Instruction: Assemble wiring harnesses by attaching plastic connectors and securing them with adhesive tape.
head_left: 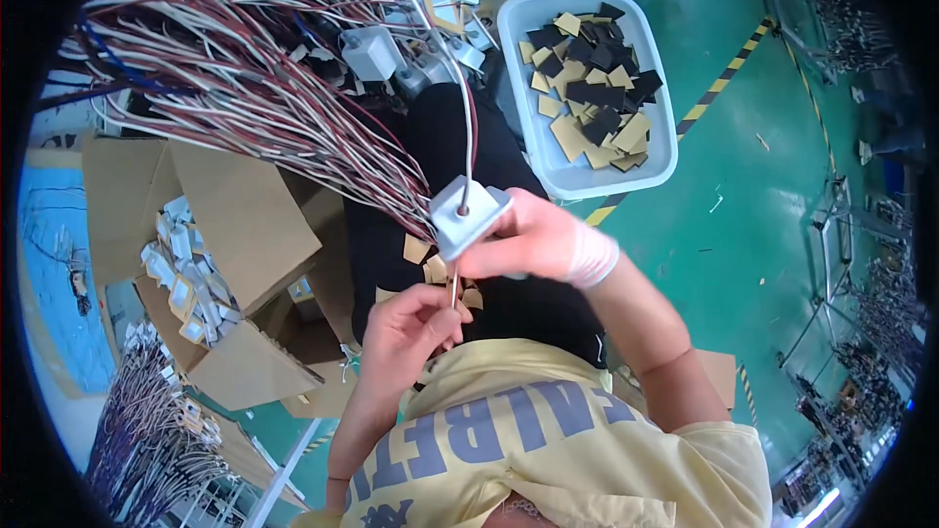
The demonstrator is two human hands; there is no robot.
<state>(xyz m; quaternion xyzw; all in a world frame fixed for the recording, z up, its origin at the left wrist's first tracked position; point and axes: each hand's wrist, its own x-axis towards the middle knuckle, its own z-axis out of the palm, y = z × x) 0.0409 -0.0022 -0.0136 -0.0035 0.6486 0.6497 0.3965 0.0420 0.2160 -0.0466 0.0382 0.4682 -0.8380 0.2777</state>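
Over my lap, my right hand is closed round a white square plastic housing. A white and dark red cable runs down from above to a round hole in it. Just below, my left hand pinches a thin light strand that comes out under the housing; its far end is hidden by the fingers. Several tan foam pieces lie on the dark cloth over my legs, next to both hands. A light wrap goes round my right wrist.
A white plastic tub with black and tan pads stands ahead to the right. At the upper left spreads a big bundle of white and dark red cables with white housings. An open cardboard box holding white parts stands at left.
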